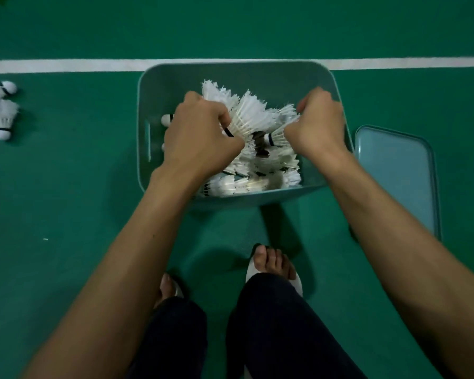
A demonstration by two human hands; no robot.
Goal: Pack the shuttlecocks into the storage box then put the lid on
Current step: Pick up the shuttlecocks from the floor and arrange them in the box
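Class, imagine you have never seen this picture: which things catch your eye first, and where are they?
The heap of white shuttlecocks in the teal storage box at centre stands out, with the left hand and right hand both gripping some. The lid lies on the green floor right of the box; a few loose shuttlecocks lie far left.

Green matte court floor point(66, 187) on every side of the left grip point(203, 132) and right grip point(319, 127). Beyond both, a white painted line point(66, 65) straight across. Dim, even light. Nearer than the grips, soft dark shadow point(285, 236) on the floor; nearer and leftward, a tiny white speck point(45, 239)
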